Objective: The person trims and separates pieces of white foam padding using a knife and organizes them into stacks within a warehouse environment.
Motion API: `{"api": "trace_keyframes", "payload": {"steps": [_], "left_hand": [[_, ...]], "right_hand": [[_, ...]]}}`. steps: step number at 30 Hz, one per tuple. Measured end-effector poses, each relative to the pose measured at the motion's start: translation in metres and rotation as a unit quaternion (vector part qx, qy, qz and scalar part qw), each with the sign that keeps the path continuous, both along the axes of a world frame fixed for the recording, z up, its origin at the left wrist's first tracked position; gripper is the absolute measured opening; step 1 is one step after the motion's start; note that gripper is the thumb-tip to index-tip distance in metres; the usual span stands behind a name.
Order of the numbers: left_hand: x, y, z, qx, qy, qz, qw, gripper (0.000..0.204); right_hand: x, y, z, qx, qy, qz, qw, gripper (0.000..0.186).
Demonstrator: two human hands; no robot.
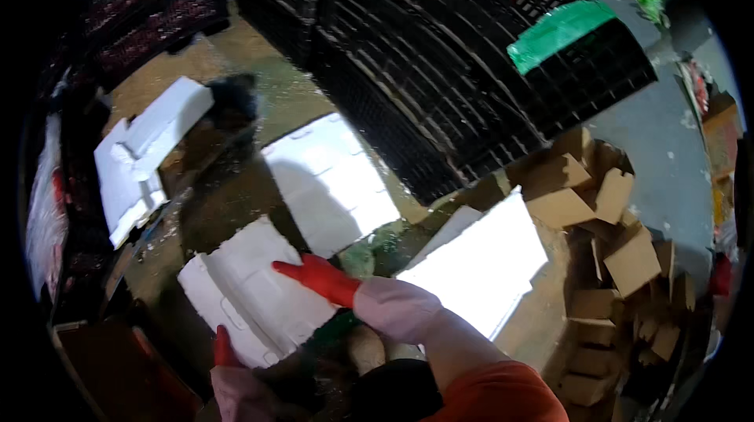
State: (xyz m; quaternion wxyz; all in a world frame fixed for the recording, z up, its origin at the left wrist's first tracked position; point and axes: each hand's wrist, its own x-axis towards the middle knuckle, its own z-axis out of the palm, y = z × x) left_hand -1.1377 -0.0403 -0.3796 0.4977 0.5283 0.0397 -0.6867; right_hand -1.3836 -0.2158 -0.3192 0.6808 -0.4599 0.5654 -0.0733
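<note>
A white board sheet (pixel 259 277), like part of a flattened carton with creases and slot-shaped cuts, is tilted in front of me between my hands. My left hand (pixel 225 350), in a red rubber glove with a pink cuff, grips its near left edge; the fingers beneath are hidden. On the far right edge lies my right hand (pixel 320 279), gloved alike, one digit stretched over the top face and the others mostly out of sight. Beyond it a second white sheet (pixel 334 186) lies flat on the wet floor. To the right, white sheets (pixel 479 265) lie partly overlapping.
Black plastic crates (pixel 416 53) fill the far side, with a green piece (pixel 561 33) on one. Folded white pieces (pixel 149 139) lie far left. Several brown cardboard pieces (pixel 628 265) are heaped at right. A brown box (pixel 118 371) stands near left.
</note>
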Motion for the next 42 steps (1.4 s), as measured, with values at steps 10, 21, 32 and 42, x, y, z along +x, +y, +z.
{"api": "trace_keyframes", "payload": {"steps": [10,21,32,42], "left_hand": [[-0.007,-0.023,-0.007,0.033,-0.082,0.182,0.979,0.059],[0.152,-0.213,0.142,-0.016,-0.327,0.181,0.927,0.097],[0.048,-0.056,-0.057,0.077,-0.292,0.074,0.950,0.073],[-0.075,-0.033,-0.090,0.097,-0.194,-0.123,0.968,0.079]], "right_hand": [[-0.028,-0.034,-0.065,0.040,-0.170,-0.229,0.958,0.065],[0.120,-0.183,0.022,-0.049,-0.289,-0.217,0.931,0.050],[-0.038,-0.134,-0.120,-0.447,0.256,-0.111,0.850,0.070],[-0.142,-0.068,-0.153,-0.294,0.397,-0.043,0.868,0.077]]}}
